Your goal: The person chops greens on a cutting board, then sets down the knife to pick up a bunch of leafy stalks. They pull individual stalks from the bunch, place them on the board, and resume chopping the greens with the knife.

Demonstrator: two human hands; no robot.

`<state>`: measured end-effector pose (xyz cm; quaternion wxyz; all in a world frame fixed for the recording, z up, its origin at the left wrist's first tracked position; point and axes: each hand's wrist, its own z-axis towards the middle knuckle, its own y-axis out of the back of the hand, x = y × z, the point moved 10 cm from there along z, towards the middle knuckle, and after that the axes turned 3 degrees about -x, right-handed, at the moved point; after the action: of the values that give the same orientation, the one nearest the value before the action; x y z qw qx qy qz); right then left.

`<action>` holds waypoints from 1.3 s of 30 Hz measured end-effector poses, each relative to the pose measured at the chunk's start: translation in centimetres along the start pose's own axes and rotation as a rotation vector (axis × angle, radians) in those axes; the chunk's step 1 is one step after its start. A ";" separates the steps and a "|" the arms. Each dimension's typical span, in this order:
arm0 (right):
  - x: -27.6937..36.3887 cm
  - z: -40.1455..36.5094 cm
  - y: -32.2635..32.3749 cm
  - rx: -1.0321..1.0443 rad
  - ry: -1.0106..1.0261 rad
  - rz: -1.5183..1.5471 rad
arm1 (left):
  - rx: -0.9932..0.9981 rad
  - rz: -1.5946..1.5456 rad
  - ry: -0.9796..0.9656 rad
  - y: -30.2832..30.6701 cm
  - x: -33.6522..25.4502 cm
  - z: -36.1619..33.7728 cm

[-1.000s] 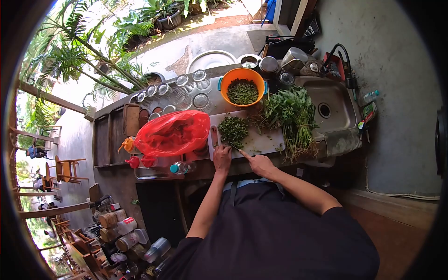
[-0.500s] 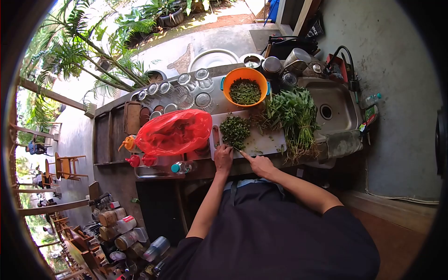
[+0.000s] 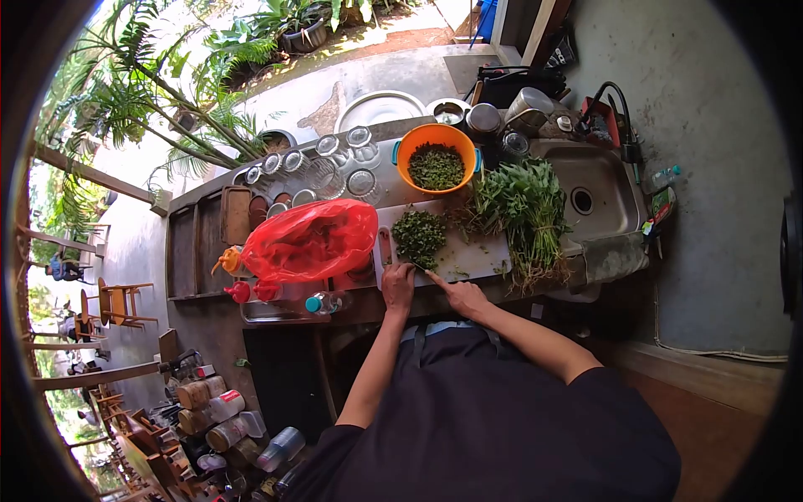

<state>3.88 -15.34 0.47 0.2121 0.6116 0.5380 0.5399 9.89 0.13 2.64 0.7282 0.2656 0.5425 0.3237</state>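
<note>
On the white cutting board (image 3: 477, 256) lies a pile of chopped greens (image 3: 420, 236). My left hand (image 3: 398, 284) is closed at the board's near left edge, by the pile; what its fingers press on is too small to make out. My right hand (image 3: 464, 297) is wrapped round the handle of a knife (image 3: 431, 273), whose tip end points at the left hand's fingers. An orange colander (image 3: 437, 157) with cut leaves stands behind the board. A bundle of leafy greens with roots (image 3: 535, 224) lies across the board's right side.
Left of the board are a red plastic bag (image 3: 314, 240), a bottle with a teal cap (image 3: 328, 303) and sauce bottles (image 3: 240, 291). Several upturned glasses (image 3: 362, 182) stand behind the bag. A metal sink (image 3: 595, 180) is at the right.
The view has shifted slightly. My right hand and forearm have moved a little left and down. Both hands keep the same hold beside the pile.
</note>
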 end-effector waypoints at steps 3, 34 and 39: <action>-0.4 -0.8 0.3 0.000 0.042 0.008 | 0.006 -0.019 -0.001 0.1 -0.1 -0.1; 2.0 0.2 2.5 0.047 0.015 -0.024 | 0.037 -0.019 -0.037 0.1 -0.1 -0.1; 1.8 0.0 1.9 0.031 0.009 -0.039 | 0.039 -0.016 -0.031 0.2 -0.1 -0.1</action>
<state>4.35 -14.35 2.85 0.2105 0.6020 0.5590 0.5299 9.73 0.21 2.83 0.7340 0.2802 0.5394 0.3031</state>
